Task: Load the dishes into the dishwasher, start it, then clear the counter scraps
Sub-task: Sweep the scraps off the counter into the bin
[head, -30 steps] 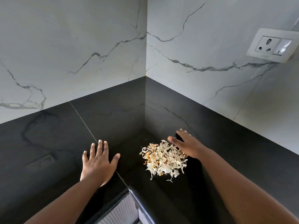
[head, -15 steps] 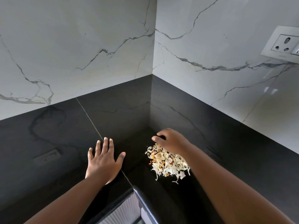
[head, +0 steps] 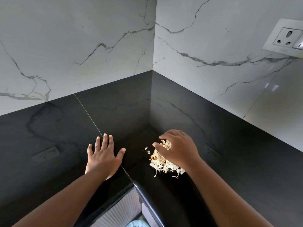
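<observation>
- We see our left hand (head: 103, 158) lying flat on the black counter (head: 49, 145), a little left of the middle of the frame. Its fingers are straight and slightly apart, the thumb is spread to the right, and it holds nothing.
- Our right hand (head: 177, 149) is right of the middle, placed over the far part of the heap of scraps (head: 161, 163). Its fingers are curled downward into the heap, and some pale shreds show between the thumb and the other fingers, so it seems to gather them.
- The scraps are pale, thin shavings with some orange bits. They lie on the counter near its inner corner, just right of the middle of the frame. Part of the heap is hidden under the right hand, and a few small crumbs (head: 147, 149) lie apart on its left side.
- A thin seam line (head: 88, 112) runs over the counter and passes under the left hand.
- White marble walls (head: 73, 46) with grey veins fill the upper part of the frame and meet in a corner.
- A white socket plate (head: 286, 37) is on the wall at the upper right edge.
- At the lower middle, under the counter edge, a ribbed white panel (head: 121, 208) is visible.
</observation>
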A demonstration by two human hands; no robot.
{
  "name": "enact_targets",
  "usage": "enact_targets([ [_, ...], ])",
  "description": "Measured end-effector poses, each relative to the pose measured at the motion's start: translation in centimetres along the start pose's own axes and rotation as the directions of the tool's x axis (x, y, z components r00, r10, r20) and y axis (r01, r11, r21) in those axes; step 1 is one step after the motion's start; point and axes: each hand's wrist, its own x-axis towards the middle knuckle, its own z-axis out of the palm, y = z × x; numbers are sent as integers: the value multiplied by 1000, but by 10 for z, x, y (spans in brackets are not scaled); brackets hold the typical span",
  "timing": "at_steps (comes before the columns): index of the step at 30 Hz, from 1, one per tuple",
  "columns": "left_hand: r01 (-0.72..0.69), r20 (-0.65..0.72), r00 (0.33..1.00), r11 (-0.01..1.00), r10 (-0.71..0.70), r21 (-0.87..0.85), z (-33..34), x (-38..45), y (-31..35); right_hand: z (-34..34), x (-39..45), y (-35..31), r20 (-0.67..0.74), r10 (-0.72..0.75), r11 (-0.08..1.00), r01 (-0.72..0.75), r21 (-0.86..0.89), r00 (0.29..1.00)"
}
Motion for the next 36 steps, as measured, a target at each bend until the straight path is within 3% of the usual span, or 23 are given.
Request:
enact_targets([
  [3,-4,-1,1000,1000,3,-10,0,-1,0,4,-16,21,220,119,993,-121,-2,968],
  [6,-3,-1,1000,1000,3,-5,0,-1,0,26,-28,24,291,98,995,-85,-58,952],
  [9,-1,-5,1000,1000,1,0,1,0,0,39,-28,21,220,92,993,-74,-88,971],
  [16,0,1,1000,1000,0,9,2,1,-1,54,-25,22,-112,4,999,-8,-36,994],
  [23,-6,6,1000,1000,6,10,1,1,-1,56,-21,23,-188,-92,991,71,-117,978],
  [31,-8,9,1000,1000,8,18,1,1,0,48,-18,29,-227,-51,994,27,-106,972],
  [36,-11,11,1000,1000,11,0,1,2,-1,27,-18,35,-258,126,990,-106,89,958],
])
